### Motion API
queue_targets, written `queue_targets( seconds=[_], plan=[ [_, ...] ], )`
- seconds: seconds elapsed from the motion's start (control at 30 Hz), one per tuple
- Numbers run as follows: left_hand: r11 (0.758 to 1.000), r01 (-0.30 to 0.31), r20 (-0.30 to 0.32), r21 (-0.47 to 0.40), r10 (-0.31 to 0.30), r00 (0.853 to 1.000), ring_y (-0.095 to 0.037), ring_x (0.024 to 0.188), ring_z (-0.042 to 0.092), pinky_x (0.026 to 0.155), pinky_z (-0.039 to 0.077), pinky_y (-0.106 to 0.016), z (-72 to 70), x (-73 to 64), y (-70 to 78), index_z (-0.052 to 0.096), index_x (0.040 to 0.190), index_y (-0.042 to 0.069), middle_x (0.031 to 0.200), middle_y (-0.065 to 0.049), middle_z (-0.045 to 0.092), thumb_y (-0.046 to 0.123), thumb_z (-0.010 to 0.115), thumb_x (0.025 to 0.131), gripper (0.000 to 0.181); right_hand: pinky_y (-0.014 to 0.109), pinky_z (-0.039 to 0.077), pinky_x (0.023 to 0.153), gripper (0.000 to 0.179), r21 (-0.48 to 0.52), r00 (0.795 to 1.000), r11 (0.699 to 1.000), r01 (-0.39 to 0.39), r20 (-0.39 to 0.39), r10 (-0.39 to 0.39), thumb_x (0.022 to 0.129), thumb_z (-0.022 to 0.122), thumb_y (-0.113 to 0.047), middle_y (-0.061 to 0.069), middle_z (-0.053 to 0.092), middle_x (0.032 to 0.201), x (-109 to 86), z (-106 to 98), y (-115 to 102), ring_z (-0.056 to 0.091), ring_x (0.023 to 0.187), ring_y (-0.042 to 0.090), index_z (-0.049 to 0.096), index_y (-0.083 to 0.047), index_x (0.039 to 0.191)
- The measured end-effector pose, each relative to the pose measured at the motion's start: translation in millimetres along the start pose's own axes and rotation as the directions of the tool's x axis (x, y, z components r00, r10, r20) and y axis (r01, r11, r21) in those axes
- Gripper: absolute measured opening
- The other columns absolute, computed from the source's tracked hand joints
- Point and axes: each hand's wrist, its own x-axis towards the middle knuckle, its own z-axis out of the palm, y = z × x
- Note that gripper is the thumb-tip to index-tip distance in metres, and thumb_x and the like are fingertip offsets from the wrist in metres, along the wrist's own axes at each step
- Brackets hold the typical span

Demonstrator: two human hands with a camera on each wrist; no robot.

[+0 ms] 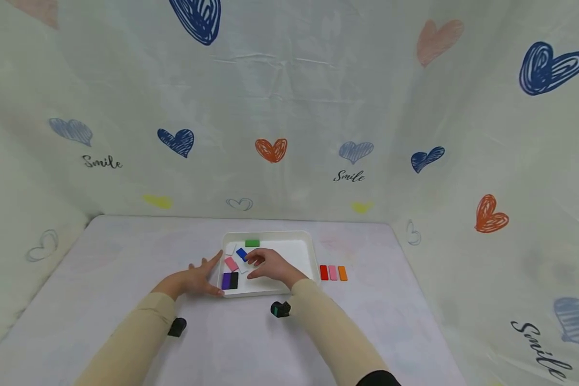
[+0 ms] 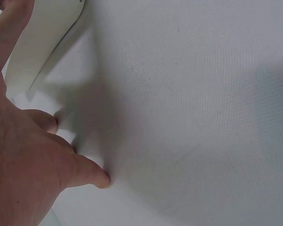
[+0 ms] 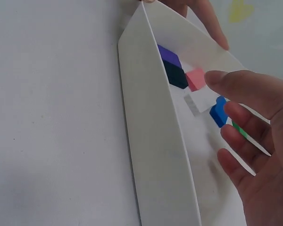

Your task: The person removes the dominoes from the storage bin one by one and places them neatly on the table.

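Observation:
A shallow white tray point(image 1: 294, 256) lies on the table with several small coloured blocks in it. My left hand point(image 1: 193, 281) spreads its fingers along the tray's left end, touching the rim. Over the tray hovers my right hand point(image 1: 272, 266), fingers loosely bent, with nothing visible between them. Nearest to it are a blue block point(image 3: 219, 112) and a white block point(image 3: 201, 100). A pink block point(image 1: 231, 264) lies tilted beside them. Purple point(image 1: 227, 281) and black point(image 1: 234, 281) blocks sit side by side in the near left corner. A green block point(image 1: 252, 243) lies by the far wall.
Outside the tray's right end, red point(image 1: 324, 273), pink point(image 1: 333, 273) and orange point(image 1: 342, 273) blocks stand in a row. Another white block point(image 1: 230, 249) lies at the tray's far left. A heart-patterned curtain point(image 1: 289, 107) hangs behind the white-covered table point(image 1: 231, 343).

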Motion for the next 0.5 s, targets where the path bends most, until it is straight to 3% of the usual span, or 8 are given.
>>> queue_targets(
  seconds=[0.5],
  plan=[
    [0.998,-0.047,-0.008,-0.03,0.046,0.999,-0.069,0.13,-0.009,0.098,0.002,-0.081,-0.1,-1.4,-0.9,0.0,0.156,0.011,0.151,-0.042,-0.005,0.042,0.082,0.077,0.118,0.025,0.047,0.088,0.043,-0.101,0.999,0.994,-0.028,0.039,0.032,0.078,0.083,-0.012,-0.004,0.06,0.101,19.7,6,-2,0.053,0.093,0.011,0.066,-0.011,0.117]
  ],
)
